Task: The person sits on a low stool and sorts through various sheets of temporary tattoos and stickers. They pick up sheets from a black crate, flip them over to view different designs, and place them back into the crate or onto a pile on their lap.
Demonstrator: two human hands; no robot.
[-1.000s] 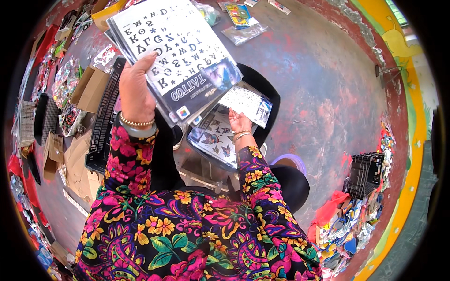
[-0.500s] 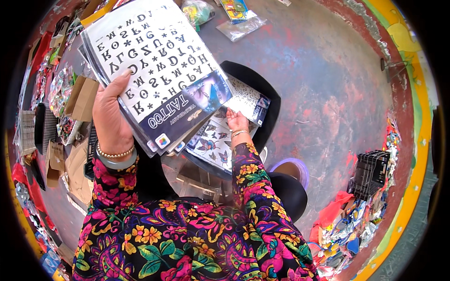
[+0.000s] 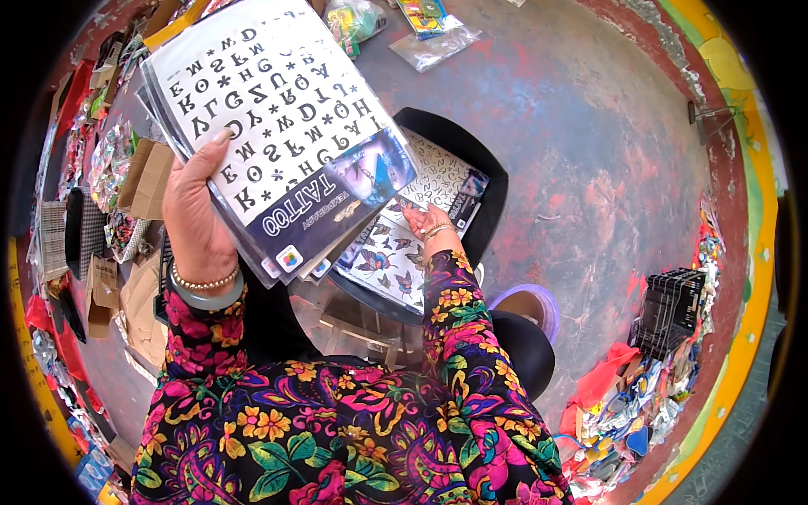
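My left hand [image 3: 198, 206] grips a stack of temporary tattoo sheets [image 3: 282, 126] in clear sleeves, raised at upper left. Black letters cover the top sheet, and a dark band with a picture crosses its lower end. My right hand [image 3: 427, 220] is palm up with its fingers apart, just beyond the stack's lower right corner. It hovers over more tattoo sheets on a black seat [image 3: 492, 181]: a butterfly sheet [image 3: 383, 265] nearer me and a lettered sheet [image 3: 438, 172] behind. The raised stack hides part of the butterfly sheet. Whether my right fingertips touch it is unclear.
A purple-rimmed round container [image 3: 539, 307] stands right of my knee. A black crate [image 3: 671, 311] sits by a heap of small goods [image 3: 623, 429] at right. Cardboard boxes [image 3: 147, 181] and piled packages line the left. Clear plastic bags [image 3: 438, 46] lie on the floor ahead.
My right hand has shifted slightly right and turned a little over the seat. The stack in my left hand has moved slightly left, and more of the lettered sheet behind shows.
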